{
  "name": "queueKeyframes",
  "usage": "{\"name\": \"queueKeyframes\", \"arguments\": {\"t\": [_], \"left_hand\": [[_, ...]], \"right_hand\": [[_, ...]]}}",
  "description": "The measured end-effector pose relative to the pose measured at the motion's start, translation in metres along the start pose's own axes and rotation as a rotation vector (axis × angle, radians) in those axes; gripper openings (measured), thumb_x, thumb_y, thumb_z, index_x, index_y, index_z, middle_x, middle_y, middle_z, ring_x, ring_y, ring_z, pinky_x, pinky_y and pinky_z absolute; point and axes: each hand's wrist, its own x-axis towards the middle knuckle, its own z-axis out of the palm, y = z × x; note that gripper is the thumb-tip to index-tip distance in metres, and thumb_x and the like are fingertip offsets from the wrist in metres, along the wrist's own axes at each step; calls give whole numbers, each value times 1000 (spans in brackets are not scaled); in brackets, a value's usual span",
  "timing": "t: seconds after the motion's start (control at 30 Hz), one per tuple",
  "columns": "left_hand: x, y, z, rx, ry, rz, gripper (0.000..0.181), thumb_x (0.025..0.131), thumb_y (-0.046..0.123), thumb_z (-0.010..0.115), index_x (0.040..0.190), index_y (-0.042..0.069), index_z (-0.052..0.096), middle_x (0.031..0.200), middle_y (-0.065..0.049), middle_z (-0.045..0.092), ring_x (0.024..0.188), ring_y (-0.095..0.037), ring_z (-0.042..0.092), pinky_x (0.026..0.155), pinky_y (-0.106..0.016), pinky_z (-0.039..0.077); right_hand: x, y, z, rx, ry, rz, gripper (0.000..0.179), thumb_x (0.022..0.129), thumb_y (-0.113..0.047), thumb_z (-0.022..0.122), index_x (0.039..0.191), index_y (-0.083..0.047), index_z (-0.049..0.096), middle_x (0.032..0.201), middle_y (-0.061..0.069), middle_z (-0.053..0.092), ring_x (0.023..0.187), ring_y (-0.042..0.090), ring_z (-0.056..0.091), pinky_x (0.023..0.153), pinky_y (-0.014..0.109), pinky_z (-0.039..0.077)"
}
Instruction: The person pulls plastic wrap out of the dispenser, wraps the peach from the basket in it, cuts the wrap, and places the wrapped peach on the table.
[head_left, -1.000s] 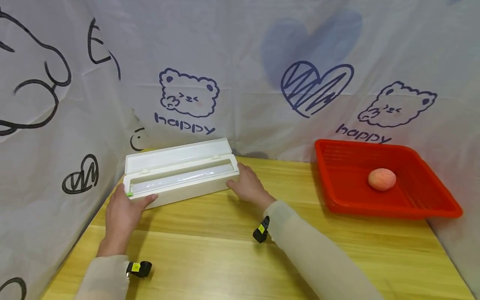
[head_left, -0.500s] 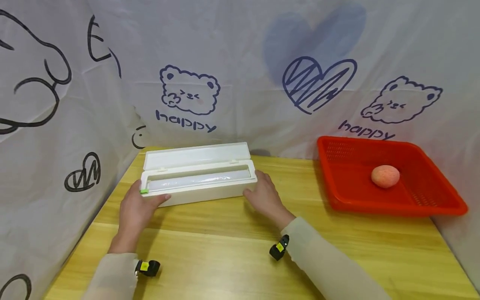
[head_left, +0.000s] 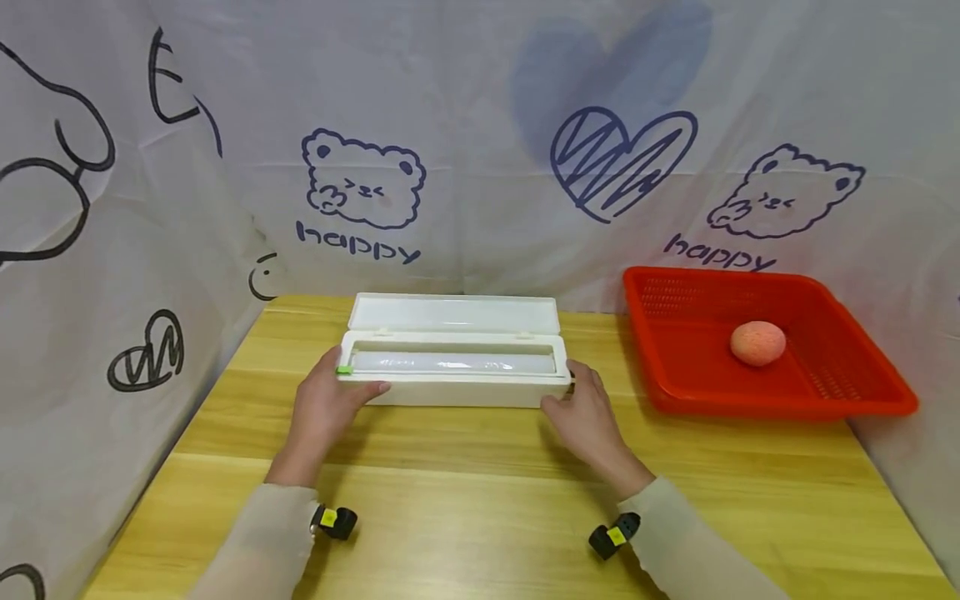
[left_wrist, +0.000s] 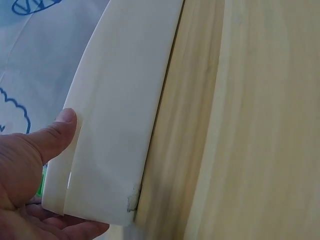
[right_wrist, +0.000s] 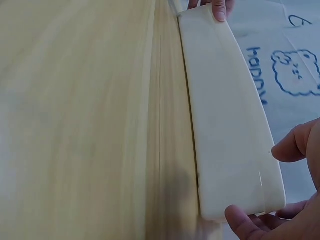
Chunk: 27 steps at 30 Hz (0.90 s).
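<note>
A white cling film dispenser (head_left: 457, 395) lies level on the wooden table with its lid (head_left: 453, 314) flipped back. Inside it shows a white, shiny roll of film (head_left: 457, 362); a small green tab (head_left: 343, 370) sits at its left end. My left hand (head_left: 324, 415) grips that end, thumb along the front and fingers round the side. At the opposite end my right hand (head_left: 594, 422) holds the dispenser, its fingers partly hidden behind the corner. In the left wrist view the left thumb (left_wrist: 57, 131) lies on the dispenser's upper front edge.
A red plastic basket (head_left: 757, 406) stands on the table at the right, with a peach (head_left: 758, 343) in it. White cloth (head_left: 487, 250) with drawn bears and hearts hangs behind and at the sides. The wooden table (head_left: 465, 508) stretches in front of the dispenser.
Both hands have moved the dispenser to the right and turned it from slanted to nearly parallel with the back cloth. The lid has stayed back; basket and peach have stayed put.
</note>
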Motion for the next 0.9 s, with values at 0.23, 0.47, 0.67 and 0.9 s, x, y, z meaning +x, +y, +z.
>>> {"name": "queueKeyframes", "arguments": {"t": [0.23, 0.47, 0.67, 0.9], "left_hand": [[13, 21, 27, -30, -50, 33, 94, 93, 36, 83, 163, 0, 31, 160, -24, 47, 140, -43, 50, 118, -59, 40], [30, 35, 53, -77, -69, 19, 90, 96, 32, 80, 164, 3, 30, 163, -21, 45, 143, -39, 49, 121, -55, 39], [40, 42, 65, -105, -56, 20, 84, 97, 30, 79, 163, 6, 34, 161, -18, 49, 142, -36, 51, 120, -53, 40], [51, 49, 70, -106, -35, 22, 82, 96, 29, 80, 162, 6, 36, 158, -19, 51, 138, -36, 53, 120, -52, 42]], "right_hand": [[-5, 20, -26, -16, 102, 21, 74, 93, -20, 60, 157, 7, 35, 147, 27, 48, 120, 39, 49, 108, 54, 43], [14, 36, -32, -52, 182, 1, 79, 96, -21, 58, 161, 9, 24, 161, 33, 34, 146, 49, 37, 125, 59, 29], [26, 42, -30, -56, 158, 68, 93, 98, -25, 58, 167, 4, 2, 171, 30, 15, 156, 48, 22, 129, 59, 19], [40, 42, -28, -61, 155, 83, 96, 98, -23, 57, 167, -1, -6, 173, 27, 10, 157, 46, 21, 129, 59, 18]]}}
